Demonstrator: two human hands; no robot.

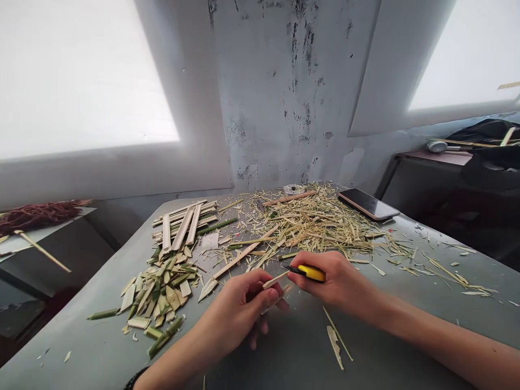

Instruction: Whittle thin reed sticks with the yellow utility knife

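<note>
My left hand (239, 303) grips a short pale bamboo strip (275, 280) over the grey table (284, 352). My right hand (337, 279) holds a yellow and black utility knife (309, 272), its tip set against the end of the strip. The two hands meet near the table's middle, just in front of a heap of thin bamboo shavings (317, 219).
Cut bamboo chips (162, 292) lie at the left, with longer flat bamboo slats (182, 222) behind them. A phone (368, 203) rests at the back right, a small round tin (293, 189) at the back. Two slivers (335, 338) lie near my right forearm.
</note>
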